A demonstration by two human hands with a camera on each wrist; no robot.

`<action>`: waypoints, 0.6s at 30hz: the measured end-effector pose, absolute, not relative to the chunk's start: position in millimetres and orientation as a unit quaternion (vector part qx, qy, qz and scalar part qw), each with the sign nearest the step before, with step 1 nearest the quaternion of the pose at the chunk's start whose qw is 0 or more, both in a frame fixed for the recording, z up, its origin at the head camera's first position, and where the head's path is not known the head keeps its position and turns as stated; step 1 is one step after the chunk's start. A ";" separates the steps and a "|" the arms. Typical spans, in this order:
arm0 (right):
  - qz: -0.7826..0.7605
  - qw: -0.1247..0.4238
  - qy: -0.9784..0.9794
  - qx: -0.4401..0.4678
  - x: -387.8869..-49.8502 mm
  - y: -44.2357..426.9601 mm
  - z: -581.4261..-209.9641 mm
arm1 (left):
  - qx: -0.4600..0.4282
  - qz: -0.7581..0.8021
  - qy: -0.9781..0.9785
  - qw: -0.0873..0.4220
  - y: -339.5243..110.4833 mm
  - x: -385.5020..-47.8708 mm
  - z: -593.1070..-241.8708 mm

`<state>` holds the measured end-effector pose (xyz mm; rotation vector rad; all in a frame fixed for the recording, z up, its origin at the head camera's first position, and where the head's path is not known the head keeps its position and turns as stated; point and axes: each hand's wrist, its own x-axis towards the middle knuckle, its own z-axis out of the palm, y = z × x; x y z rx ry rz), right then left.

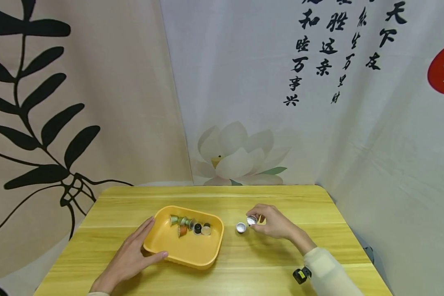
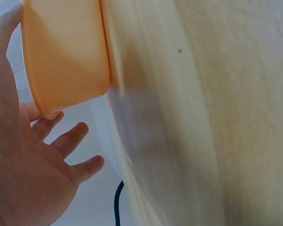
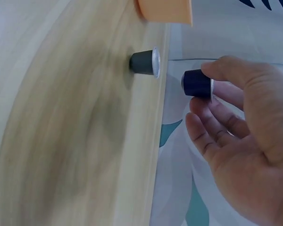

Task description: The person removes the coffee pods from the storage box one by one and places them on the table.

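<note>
My right hand (image 1: 271,222) is above the table, right of the tray, pinching a dark blue coffee capsule (image 3: 197,84) between thumb and fingers. In the head view its silver lid faces up. A dark grey coffee capsule (image 3: 144,62) with a silver lid stands on the table just left of that hand. My left hand (image 1: 131,250) touches the yellow tray (image 1: 181,248) at its near left corner, thumb on the near rim and loosely spread fingers along the left side. Inside the tray lie several green capsules (image 1: 183,221), an orange capsule (image 1: 182,231) and a black one (image 1: 197,228).
A wooden table (image 1: 281,263) holds everything. Printed curtains (image 1: 240,82) hang behind it and at the sides. A small black device (image 1: 301,274) sits by the right sleeve. A black cable (image 2: 118,202) shows past the table edge in the left wrist view.
</note>
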<state>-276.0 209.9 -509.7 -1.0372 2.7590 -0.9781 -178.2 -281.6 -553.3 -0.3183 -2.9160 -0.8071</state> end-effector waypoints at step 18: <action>-0.312 0.057 0.898 -0.306 -284.9 216.9 -536.6 | -0.099 -0.271 -0.957 0.043 -282.1 -179.7 -550.6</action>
